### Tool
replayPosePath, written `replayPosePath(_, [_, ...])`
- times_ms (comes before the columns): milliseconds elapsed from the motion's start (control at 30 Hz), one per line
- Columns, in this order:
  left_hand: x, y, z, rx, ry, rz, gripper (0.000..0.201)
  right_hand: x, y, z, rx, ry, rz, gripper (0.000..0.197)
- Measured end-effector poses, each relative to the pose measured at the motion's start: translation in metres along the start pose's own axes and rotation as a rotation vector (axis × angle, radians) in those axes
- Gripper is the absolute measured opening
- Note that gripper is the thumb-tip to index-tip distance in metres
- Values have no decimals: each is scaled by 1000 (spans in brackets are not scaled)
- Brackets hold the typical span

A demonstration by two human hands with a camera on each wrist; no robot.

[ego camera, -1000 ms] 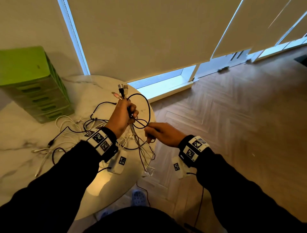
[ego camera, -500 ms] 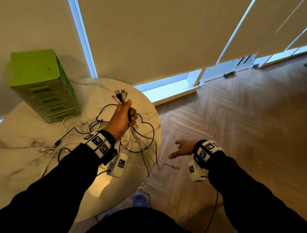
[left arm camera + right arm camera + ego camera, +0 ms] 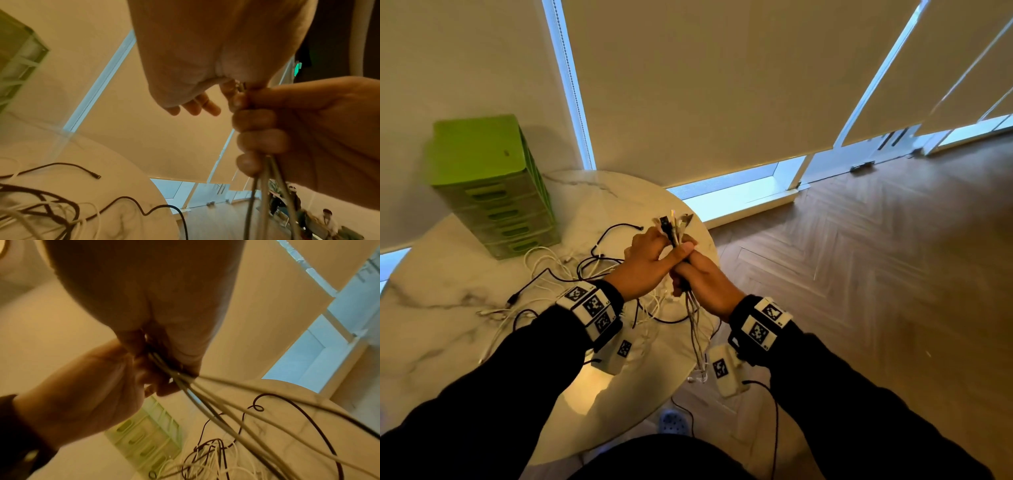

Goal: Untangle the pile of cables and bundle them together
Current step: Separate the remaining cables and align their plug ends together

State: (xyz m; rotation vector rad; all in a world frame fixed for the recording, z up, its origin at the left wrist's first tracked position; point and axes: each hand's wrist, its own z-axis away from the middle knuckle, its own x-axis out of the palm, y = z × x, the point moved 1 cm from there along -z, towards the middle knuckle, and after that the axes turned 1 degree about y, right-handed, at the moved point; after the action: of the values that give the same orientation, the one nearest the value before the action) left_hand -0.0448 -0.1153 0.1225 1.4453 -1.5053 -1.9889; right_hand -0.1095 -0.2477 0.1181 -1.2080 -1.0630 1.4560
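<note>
My left hand (image 3: 645, 270) and right hand (image 3: 705, 284) meet at the centre of the head view, both over the right edge of the round marble worktop (image 3: 448, 284). My right grip is closed around a bundle of cables (image 3: 693, 318), fingers (image 3: 261, 139) curled tight on the strands just below my left hand. My left grip pinches the same bundle higher up, thumb across it, and the plug ends (image 3: 673, 222) fan out above my knuckles. Below my right hand the strands hang down past the worktop's edge towards the floor.

The rest of the cable pile (image 3: 571, 274) lies on the worktop at centre left of the head view, black and white leads looped over each other, some touching my left wrist area. One black lead (image 3: 61, 167) curves away from the pile with its tip lying free on the marble.

A green drawer unit (image 3: 493, 185) stands upright at the upper left, on the far side of the worktop near the wall. Behind it pale roller blinds (image 3: 688, 85) cover tall windows, with strips of blue daylight showing between and under them. The right half of the head view is herringbone wood floor (image 3: 876, 274). A pale blue shoe (image 3: 674, 423) shows at the bottom centre, under the worktop's rim.
</note>
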Motion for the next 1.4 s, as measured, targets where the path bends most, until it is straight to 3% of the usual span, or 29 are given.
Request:
replayPosePath(67, [-4, 3, 5, -147, -96, 273, 45, 6, 1, 5, 9, 12, -81, 21])
replayPosePath(133, [-6, 3, 9, -218, -85, 496, 51, 11, -4, 8, 16, 1, -98, 29])
replayPosePath(233, [-12, -4, 10, -190, 89, 873, 66, 17, -9, 10, 78, -71, -86, 26])
replayPosePath(300, [-20, -1, 11, -134, 120, 1005, 53, 23, -13, 8, 140, -95, -82, 22])
replayPosePath(367, [-28, 8, 14, -112, 134, 903, 19, 34, -14, 4, 174, -125, -49, 22])
replayPosePath(467, [-41, 9, 25, -118, 176, 536, 49, 68, -12, -6, 133, -243, 186, 19])
replayPosePath(533, [-52, 3, 33, -141, 192, 404, 59, 91, -18, -8, 129, -341, 374, 45])
replayPosePath(567, [-60, -5, 40, -171, 217, 401, 60, 102, -27, -9, 134, -389, 434, 46])
replayPosePath(633, [-80, -16, 56, -212, 283, 562, 56, 117, -40, -13, 110, -427, 437, 26])
replayPosePath(700, [-97, -27, 73, -188, 311, 890, 55, 126, -51, -14, 118, -434, 295, 9])
replayPosePath(800, [-111, -55, 111, -176, 336, 1221, 72, 149, -63, -20, 145, -501, 97, 8])
replayPosePath(867, [-103, -76, 134, -190, 281, 1297, 91, 163, -72, -25, 166, -569, -13, 8])
replayPosePath(967, [-86, -96, 170, -213, 247, 1333, 103, 188, -91, -34, 237, -634, -153, 8])
replayPosePath(1100, [-70, -102, 201, -261, 139, 1179, 113, 218, -114, -43, 220, -681, -230, 19])
replayPosePath(1167, [-79, -104, 218, -295, 131, 929, 100, 236, -123, -44, 205, -726, -219, 19])
replayPosePath(1300, [-128, -126, 249, -405, 337, 319, 45, 264, -136, -37, 182, -809, -204, 15])
replayPosePath(1400, [-167, -147, 280, -497, 628, 154, 43, 282, -137, -27, 104, -821, -167, 34])
